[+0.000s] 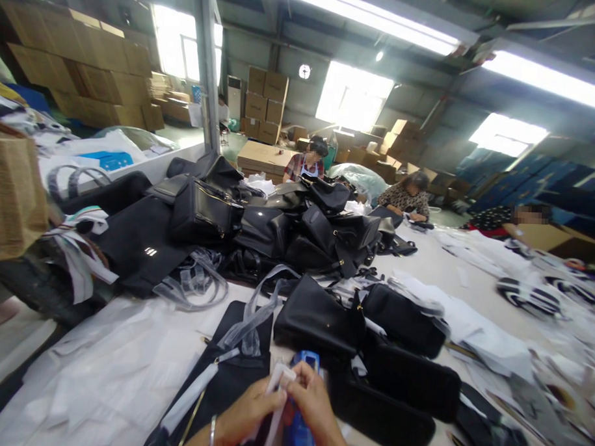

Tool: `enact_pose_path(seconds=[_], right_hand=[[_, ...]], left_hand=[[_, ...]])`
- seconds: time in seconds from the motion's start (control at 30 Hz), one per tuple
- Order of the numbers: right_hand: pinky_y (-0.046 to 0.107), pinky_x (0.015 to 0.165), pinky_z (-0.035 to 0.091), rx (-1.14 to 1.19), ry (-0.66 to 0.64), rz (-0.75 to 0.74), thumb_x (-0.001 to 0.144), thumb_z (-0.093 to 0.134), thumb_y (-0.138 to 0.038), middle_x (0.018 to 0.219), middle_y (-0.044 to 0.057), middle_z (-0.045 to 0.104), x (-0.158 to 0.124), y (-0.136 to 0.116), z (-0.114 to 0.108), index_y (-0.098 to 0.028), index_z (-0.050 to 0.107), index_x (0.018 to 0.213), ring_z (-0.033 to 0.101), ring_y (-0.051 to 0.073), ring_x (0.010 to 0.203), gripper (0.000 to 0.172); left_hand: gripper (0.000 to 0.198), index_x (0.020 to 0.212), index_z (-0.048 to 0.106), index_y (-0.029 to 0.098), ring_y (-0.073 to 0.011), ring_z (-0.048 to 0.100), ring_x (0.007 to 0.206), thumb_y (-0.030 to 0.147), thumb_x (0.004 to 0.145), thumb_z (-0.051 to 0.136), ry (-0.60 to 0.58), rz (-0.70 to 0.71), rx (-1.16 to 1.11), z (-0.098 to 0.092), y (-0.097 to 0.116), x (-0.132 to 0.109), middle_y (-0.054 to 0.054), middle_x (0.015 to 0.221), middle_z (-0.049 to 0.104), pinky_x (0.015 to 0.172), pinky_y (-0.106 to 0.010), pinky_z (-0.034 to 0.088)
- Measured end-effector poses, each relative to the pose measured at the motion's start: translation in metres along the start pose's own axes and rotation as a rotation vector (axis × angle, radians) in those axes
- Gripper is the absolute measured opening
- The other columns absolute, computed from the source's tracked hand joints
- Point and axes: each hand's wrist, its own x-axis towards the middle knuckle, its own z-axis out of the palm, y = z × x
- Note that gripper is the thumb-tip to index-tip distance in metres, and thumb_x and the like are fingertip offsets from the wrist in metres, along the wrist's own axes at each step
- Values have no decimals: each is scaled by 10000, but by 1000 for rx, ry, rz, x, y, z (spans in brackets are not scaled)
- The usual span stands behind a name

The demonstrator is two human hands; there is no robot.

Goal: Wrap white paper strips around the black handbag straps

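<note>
My left hand [253, 407] and my right hand [313, 400] meet low in the middle of the view, fingers pinched on a white folded strip [270, 422]. Whether it is paper or fabric I cannot tell. A blue object [300, 439], perhaps plastic, shows under and behind my right hand; its kind is partly hidden. Left of my hands lies a flat black bag piece [243, 319] with a gold zipper and a white-wrapped strap [191, 395]. A black handbag [318, 315] lies just beyond my hands, and several more black bags [409, 376] lie to the right.
A large heap of black handbags [265, 228] covers the table's far middle. Clear plastic strips [192, 281] and white wrapping sheets [111, 366] lie on the left. More white sheets [488, 340] spread right. Co-workers [307, 165] sit across the table; cardboard boxes [267, 98] stand behind.
</note>
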Motion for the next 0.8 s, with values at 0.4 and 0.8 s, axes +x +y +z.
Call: enact_pose_path(seconds=[0.4,0.8], right_hand=[[210,451,351,167,-176,1,764,631,-551,647,-12,604,-5,11,-5,-197,520,917,539,132,514,401],[182,413,266,147,-241,-39,763,677,-478,536,-44,553,-6,15,-16,-175,551,831,428,80,426,335]], left_hand=[[399,878,644,129,-137,543,534,516,779,621,301,32,29,10,-33,8,-24,659,619,489,-219,407],[430,820,657,97,-138,557,472,520,760,609,150,-92,48,3,-32,15,-71,640,647,447,-222,388]])
